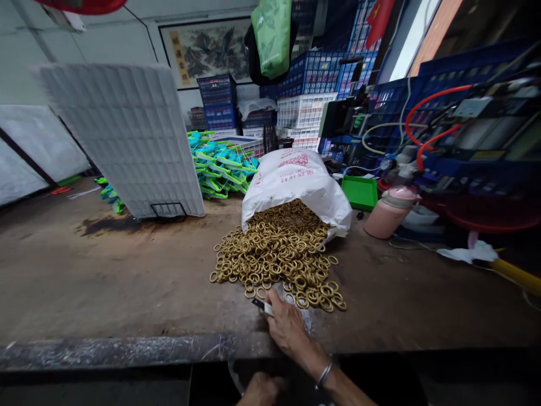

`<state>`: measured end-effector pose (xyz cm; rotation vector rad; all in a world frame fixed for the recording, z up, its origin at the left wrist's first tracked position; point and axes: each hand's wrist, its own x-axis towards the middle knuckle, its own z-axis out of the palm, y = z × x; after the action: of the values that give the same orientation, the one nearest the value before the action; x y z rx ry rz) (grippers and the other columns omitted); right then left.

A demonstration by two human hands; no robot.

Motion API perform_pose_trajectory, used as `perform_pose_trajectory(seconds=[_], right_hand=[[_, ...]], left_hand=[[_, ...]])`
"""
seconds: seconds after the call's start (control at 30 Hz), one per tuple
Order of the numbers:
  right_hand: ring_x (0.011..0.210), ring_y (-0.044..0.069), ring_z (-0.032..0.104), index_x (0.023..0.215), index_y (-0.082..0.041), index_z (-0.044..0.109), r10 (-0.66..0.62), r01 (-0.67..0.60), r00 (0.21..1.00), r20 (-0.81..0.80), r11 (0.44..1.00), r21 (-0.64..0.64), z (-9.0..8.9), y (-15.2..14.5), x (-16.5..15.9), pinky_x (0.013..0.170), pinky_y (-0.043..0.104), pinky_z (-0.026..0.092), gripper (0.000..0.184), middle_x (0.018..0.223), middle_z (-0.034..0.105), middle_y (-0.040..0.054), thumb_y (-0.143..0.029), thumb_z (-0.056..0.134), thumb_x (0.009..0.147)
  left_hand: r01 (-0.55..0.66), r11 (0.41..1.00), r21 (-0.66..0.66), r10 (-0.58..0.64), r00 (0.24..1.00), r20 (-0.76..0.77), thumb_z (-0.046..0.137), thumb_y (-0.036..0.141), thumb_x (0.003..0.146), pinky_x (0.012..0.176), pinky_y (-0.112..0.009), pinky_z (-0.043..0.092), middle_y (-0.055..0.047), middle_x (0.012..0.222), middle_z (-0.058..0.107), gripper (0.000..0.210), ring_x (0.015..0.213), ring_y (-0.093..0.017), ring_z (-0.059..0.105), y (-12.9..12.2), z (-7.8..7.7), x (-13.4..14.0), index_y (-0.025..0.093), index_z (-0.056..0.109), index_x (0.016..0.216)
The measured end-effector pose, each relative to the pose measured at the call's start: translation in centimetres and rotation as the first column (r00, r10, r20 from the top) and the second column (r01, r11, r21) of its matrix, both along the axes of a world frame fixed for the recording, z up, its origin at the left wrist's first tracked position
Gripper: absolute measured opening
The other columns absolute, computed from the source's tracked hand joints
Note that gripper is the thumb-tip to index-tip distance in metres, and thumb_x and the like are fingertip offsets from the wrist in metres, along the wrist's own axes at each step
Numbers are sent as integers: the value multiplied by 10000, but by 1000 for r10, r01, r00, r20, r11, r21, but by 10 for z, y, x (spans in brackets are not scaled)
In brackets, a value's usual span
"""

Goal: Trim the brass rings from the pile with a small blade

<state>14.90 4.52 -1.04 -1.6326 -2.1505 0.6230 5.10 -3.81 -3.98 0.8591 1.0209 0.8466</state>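
Note:
My right hand (288, 322), with a silver bracelet on its wrist, is over the near part of the table at the front of a heap of brass-coloured rings (279, 254). Its fingers are closed on a small flat tool (262, 306), white by the fingers and dark at the end pointing left; its kind is unclear. Low in the view, below the table's front edge, my left hand (262, 389) is smeared by motion and its fingers cannot be made out. The rings spill from the mouth of a white woven sack (291, 175) with red print, lying on its side.
A white ribbed panel (131, 141) stands upright on the brown table (105, 293), beside a pile of green and turquoise plastic pieces (222, 169). At right are a green tray (359, 193), a pink bottle (391, 213) and a machine with orange hoses (435, 101). Stacked crates (306, 110) stand behind.

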Motion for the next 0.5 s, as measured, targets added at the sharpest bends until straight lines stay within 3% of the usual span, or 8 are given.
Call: perform_pose_trajectory(seconds=[0.07,0.13,0.17,0.23,0.3,0.4,0.5], right_hand=[[617,128,521,846,-207,455,-16,14,990,-137,1000,-16,3,2,5,565,225,298,116,700,567,-13,-144,401,764],[608,121,498,787,-210,439,-20,17,964,-265,1000,-13,5,1,10,570,216,317,47,670,532,-26,-228,397,798],[607,117,488,772,-211,434,-15,12,950,-312,1000,-10,6,-1,11,575,213,326,61,665,520,-31,-253,400,801],[604,109,476,765,-212,437,13,-19,926,-377,1000,-12,9,-7,13,579,205,336,57,668,512,-36,-255,414,794],[602,103,476,770,-214,452,67,-79,909,-412,997,-12,12,-14,14,576,199,339,37,679,525,-36,-230,422,785],[581,103,487,796,-215,481,138,-158,900,-413,987,-16,15,-22,13,550,199,332,65,656,539,-36,-189,428,768],[578,107,491,804,-212,489,130,-159,891,-435,987,-29,18,-25,12,548,204,338,65,644,535,-31,-219,428,780]], left_hand=[[114,993,8,-113,993,-39,638,383,687,564,-250,461,-8,652,585,251,618,-141,554,1,1,-2,134,606,682],[159,987,-16,-160,986,-55,664,457,615,453,-213,407,2,554,546,338,501,-118,520,1,8,-6,131,572,630],[115,993,-37,-117,992,-56,629,507,623,406,-200,377,-2,561,549,382,460,-107,502,1,14,-8,135,561,670],[-102,994,-48,97,991,-97,564,574,643,343,-176,323,15,563,530,437,393,-80,444,3,29,-12,155,523,758],[-295,956,-5,290,944,-155,547,590,650,339,-158,293,49,525,482,463,372,-59,387,9,43,-15,170,500,840],[-341,939,36,343,927,-152,549,585,655,341,-156,267,80,459,425,484,352,-56,330,19,56,-16,177,487,907],[-318,947,42,320,937,-140,568,540,669,343,-158,226,92,429,365,377,341,-42,273,27,57,-15,179,471,718]])
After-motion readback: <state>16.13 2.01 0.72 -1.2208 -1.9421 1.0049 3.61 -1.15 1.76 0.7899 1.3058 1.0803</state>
